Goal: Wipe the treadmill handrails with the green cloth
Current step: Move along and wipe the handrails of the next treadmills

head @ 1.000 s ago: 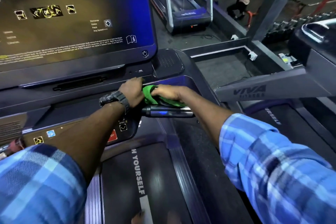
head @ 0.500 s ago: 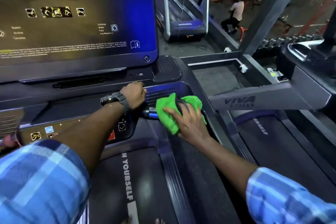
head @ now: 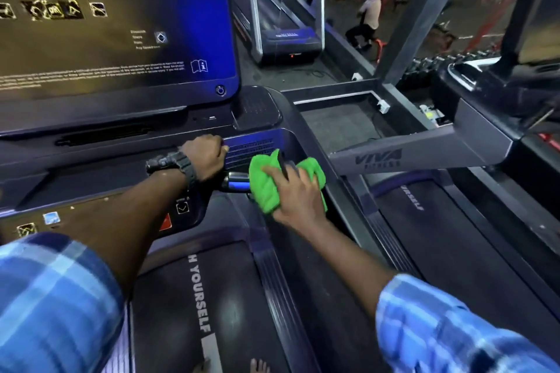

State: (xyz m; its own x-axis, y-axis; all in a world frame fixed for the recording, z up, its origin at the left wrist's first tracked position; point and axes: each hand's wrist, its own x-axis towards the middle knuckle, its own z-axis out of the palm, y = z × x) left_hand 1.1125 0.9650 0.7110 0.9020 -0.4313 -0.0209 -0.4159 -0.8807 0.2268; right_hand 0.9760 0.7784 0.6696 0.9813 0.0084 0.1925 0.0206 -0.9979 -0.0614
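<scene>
your right hand [head: 298,197] wraps the green cloth [head: 266,188] round the handrail [head: 235,185], the neighbouring treadmill's arm [head: 424,151] close at two o'clock. your left hand [head: 206,157] grips the console edge [head: 251,145] at nine o'clock.

Upper middle of my frame, a second treadmill [head: 286,36] stands on dark gym floor [head: 330,127]; a dumbbell rack [head: 439,62] lines the dim upper right.
</scene>
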